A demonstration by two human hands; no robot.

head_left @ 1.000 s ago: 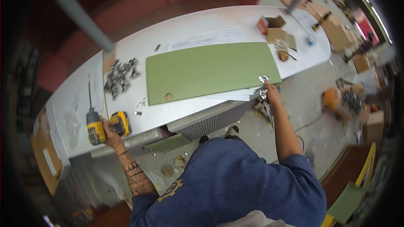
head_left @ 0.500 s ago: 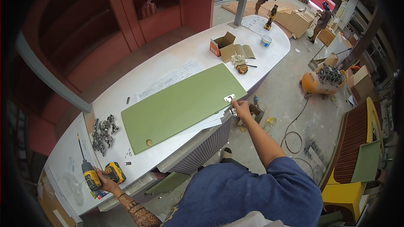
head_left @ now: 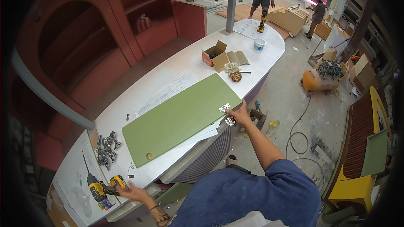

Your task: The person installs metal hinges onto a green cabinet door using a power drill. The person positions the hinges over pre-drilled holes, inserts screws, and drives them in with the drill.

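Observation:
A green cabinet door panel (head_left: 181,120) lies flat on the white curved counter. At its right end a metal cabinet hinge (head_left: 224,107) sits on the panel, its arm hanging past the near edge. My right hand (head_left: 240,115) is closed at the hinge, thumb and fingers at the panel's edge. A round hole (head_left: 149,156) shows at the panel's left end. My left hand (head_left: 134,192) has its fingers apart beside the yellow-and-black cordless drill (head_left: 97,188), which lies on the counter with a long bit pointing away. The hand's fingertips are near the drill's battery end.
Several loose hinges (head_left: 107,148) are heaped left of the panel, with small screws (head_left: 131,167) nearby. Farther along the counter (head_left: 143,88) are an open carton (head_left: 214,54), a screwdriver (head_left: 237,75), a white tub (head_left: 259,44) and another drill (head_left: 262,21). An orange compressor (head_left: 320,77) stands on the floor.
My left hand has let go of the drill and drawn to the right, fingers spreading. The right hand stays at the hinge. The view has shifted, and a person at the back appears nearer.

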